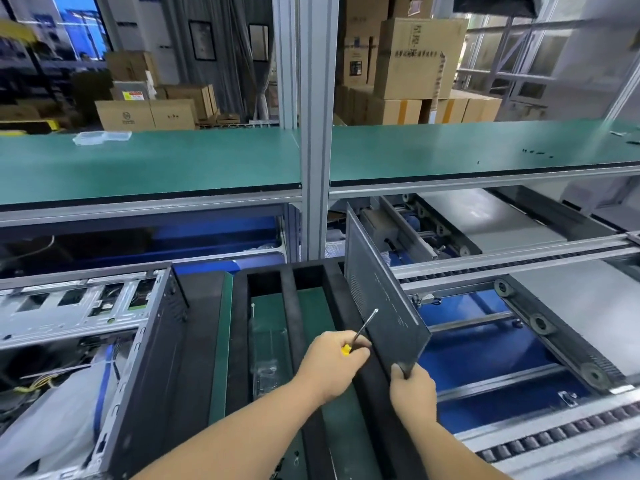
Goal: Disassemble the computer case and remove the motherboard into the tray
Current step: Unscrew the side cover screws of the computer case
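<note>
Two forearms enter from the near edge of the frame — both bare, with no sleeve visible up to the point where the frame cuts them off. The left hand (332, 365) and right hand (412, 388) are ungloved. No rings, watch or wristband appear on either wrist — fingernails are short and unpainted.

Green-topped bench shelf (173, 164), grey aluminium post (317, 133), stacked cardboard boxes (415, 57) behind, roller conveyor (519, 265)
</note>
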